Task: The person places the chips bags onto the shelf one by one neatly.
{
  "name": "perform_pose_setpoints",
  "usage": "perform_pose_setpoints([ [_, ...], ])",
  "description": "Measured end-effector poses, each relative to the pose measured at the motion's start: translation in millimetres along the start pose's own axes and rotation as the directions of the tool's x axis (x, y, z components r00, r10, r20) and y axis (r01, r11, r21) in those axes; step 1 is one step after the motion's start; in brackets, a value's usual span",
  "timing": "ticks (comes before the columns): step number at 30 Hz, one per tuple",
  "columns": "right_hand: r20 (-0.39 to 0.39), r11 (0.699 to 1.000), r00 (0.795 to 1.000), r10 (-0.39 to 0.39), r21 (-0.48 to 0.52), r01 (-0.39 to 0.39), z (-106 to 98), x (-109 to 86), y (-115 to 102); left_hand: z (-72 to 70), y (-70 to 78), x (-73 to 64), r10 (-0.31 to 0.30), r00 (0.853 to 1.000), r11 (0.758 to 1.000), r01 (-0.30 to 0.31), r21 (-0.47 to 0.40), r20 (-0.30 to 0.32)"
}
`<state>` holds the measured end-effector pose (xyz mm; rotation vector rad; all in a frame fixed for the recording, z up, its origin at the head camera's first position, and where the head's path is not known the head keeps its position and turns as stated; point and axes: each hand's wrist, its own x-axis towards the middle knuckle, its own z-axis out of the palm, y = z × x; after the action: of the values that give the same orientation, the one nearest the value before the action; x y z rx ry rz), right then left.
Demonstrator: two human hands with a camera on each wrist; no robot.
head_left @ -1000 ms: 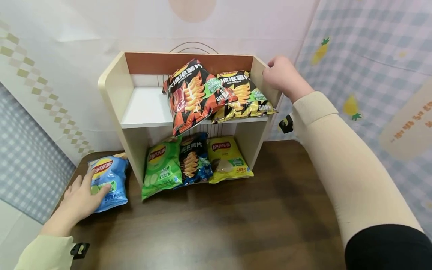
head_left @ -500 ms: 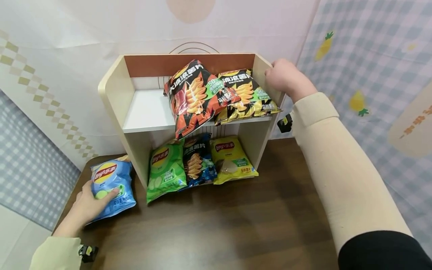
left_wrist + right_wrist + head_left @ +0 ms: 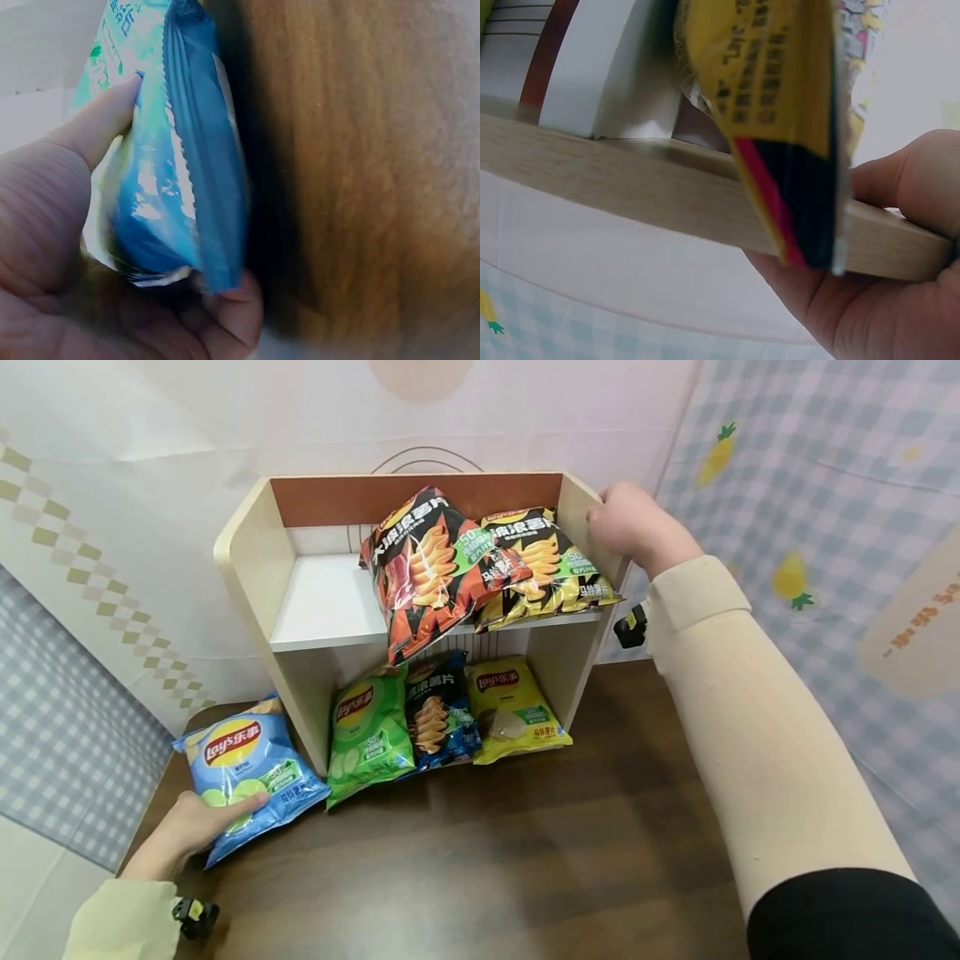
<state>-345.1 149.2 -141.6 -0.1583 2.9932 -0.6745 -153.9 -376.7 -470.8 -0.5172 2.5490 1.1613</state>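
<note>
My left hand (image 3: 197,822) grips a blue bag of Lay's chips (image 3: 243,756) at the left of the shelf, thumb over its front and fingers curled beneath its lower end, as the left wrist view (image 3: 180,172) shows. My right hand (image 3: 633,527) holds the top of the shelf's right side panel (image 3: 667,191), thumb on one face and fingers on the other. On the upper shelf of the small two-tier shelf (image 3: 247,547), a red-black bag of chips (image 3: 431,572) leans over a gold-black bag of chips (image 3: 543,564), which also shows beside my right hand in the right wrist view.
Below, a green chip bag (image 3: 367,739), a dark blue chip bag (image 3: 437,714) and a yellow chip bag (image 3: 513,714) stand side by side. The shelf stands on a brown wooden table (image 3: 480,860), close to a patterned cloth backdrop (image 3: 135,527).
My left hand has closed on the blue chip bag and tilted it, bringing it right and forward against the shelf's left side. My right hand stays on the side panel.
</note>
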Motion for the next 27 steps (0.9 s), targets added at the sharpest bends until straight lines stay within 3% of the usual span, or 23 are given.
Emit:
perform_pose_setpoints([
  [6, 0.013, 0.999, 1.000, -0.020, 0.051, 0.019, 7, 6.2, -5, -6.0, -10.0, -2.9, 0.038, 0.999, 0.999, -0.038, -0.037, -0.003],
  [12, 0.028, 0.998, 1.000, -0.008, 0.067, 0.006, 12, 5.5, -4, -2.5, -16.1, -6.7, 0.086, 0.994, 0.991, -0.092, -0.097, -0.060],
  [22, 0.025, 0.999, 1.000, -0.015, 0.040, 0.014, 6, 4.1, -1, -3.0, -17.5, -19.0, 0.084, 0.996, 0.973, -0.088, -0.215, -0.027],
  [27, 0.014, 0.999, 1.000, -0.019, 0.041, 0.018, 4, 4.5, 1, -0.4, -23.9, -28.6, 0.127, 0.985, 0.965, -0.150, -0.213, -0.121],
])
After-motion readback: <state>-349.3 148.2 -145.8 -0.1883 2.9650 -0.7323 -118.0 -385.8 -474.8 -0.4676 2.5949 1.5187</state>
